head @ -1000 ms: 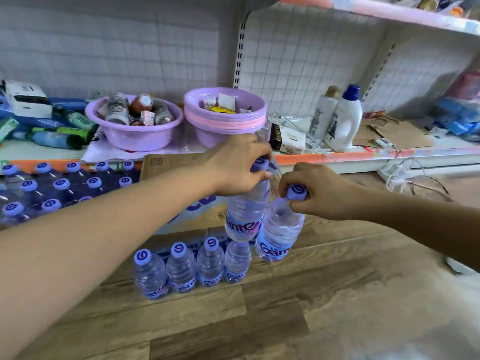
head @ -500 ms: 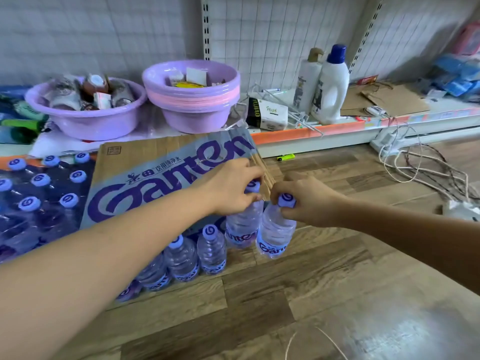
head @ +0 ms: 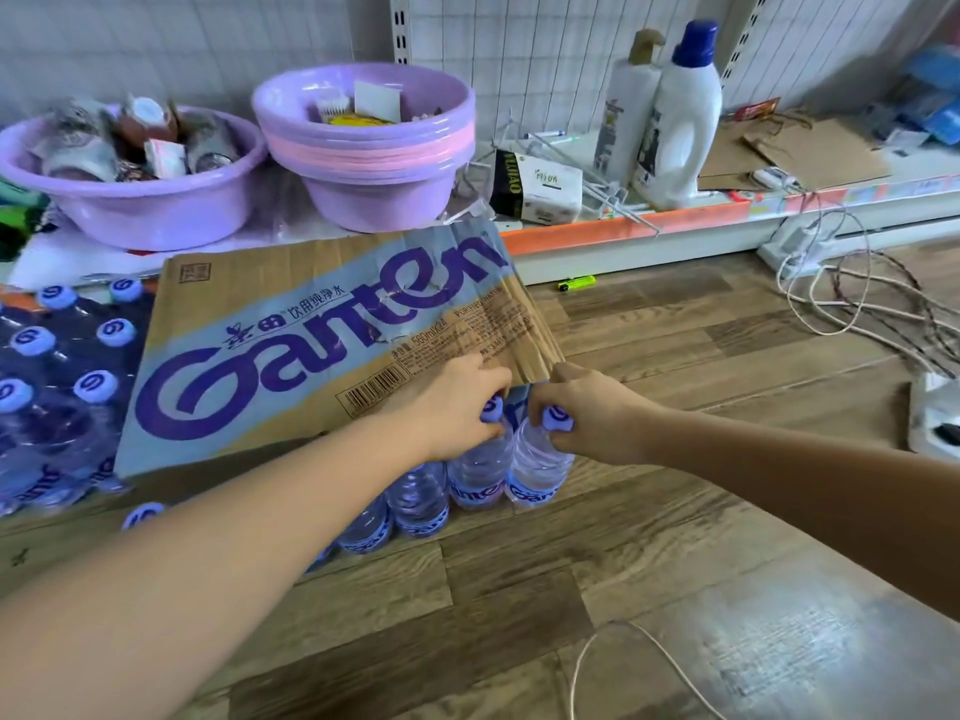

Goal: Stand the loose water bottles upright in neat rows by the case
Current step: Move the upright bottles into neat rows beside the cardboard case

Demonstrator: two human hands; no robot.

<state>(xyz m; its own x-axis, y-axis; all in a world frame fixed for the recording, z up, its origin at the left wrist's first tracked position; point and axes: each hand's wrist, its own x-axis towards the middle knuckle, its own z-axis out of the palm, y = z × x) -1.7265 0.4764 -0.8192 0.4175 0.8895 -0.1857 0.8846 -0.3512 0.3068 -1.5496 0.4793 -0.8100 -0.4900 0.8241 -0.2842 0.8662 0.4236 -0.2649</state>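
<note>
A cardboard Ganten case (head: 249, 356) lies on the wooden floor, its printed flap facing up. Along its front edge stands a row of clear water bottles with purple caps (head: 418, 504). My left hand (head: 457, 402) grips the cap of one upright bottle (head: 478, 478) near the right end of the row. My right hand (head: 587, 413) grips the cap of the end bottle (head: 535, 472) just to its right. Both bottles stand on the floor, touching each other. My left forearm hides the left part of the row.
A shrink-wrapped pack of bottles (head: 57, 366) sits left of the case. Behind, a low shelf (head: 649, 226) holds purple basins (head: 363, 142), detergent bottles (head: 680, 111) and boxes. Cables (head: 857, 304) and a power strip lie on the floor at right; a thin cord (head: 649, 646) curls nearby.
Both hands have lowered their bottles from the air down to the floor at the right end of the row. The view has tilted down and closer to the case.
</note>
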